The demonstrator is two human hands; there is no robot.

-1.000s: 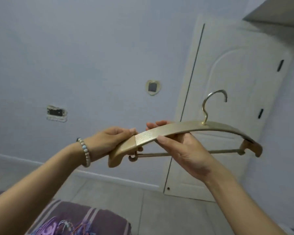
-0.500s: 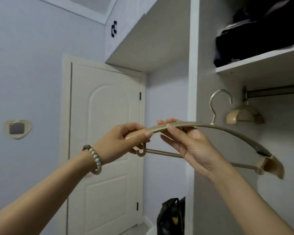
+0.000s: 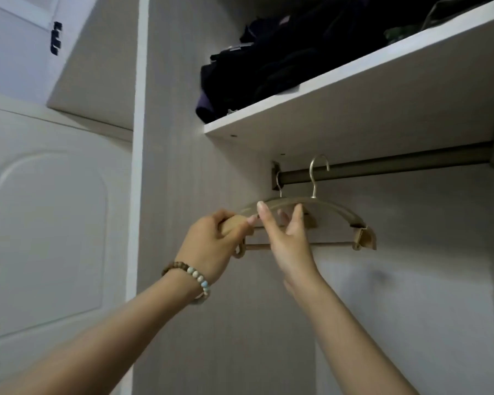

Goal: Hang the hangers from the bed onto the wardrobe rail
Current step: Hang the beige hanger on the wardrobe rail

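Observation:
I hold a beige plastic hanger (image 3: 332,208) with a metal hook up inside the wardrobe. Its hook crosses in front of the dark metal rail (image 3: 382,169), its tip just above the rail; I cannot tell whether it rests on the rail. My left hand (image 3: 214,240), with a bead bracelet at the wrist, grips the hanger's left end. My right hand (image 3: 287,238) pinches the top arm near the middle, thumb in front, fingers behind. A second hanger (image 3: 308,220) hangs at the rail's left end, mostly hidden behind the first.
A white shelf (image 3: 340,109) sits directly above the rail, holding folded dark clothes (image 3: 283,58). The wardrobe's grey side panel (image 3: 171,166) stands left of the rail. A white door (image 3: 49,223) is further left. The rail runs bare to the right.
The view swung from the door to the wardrobe interior. Both hands carried the hanger up and in, so its hook now sits at the rail.

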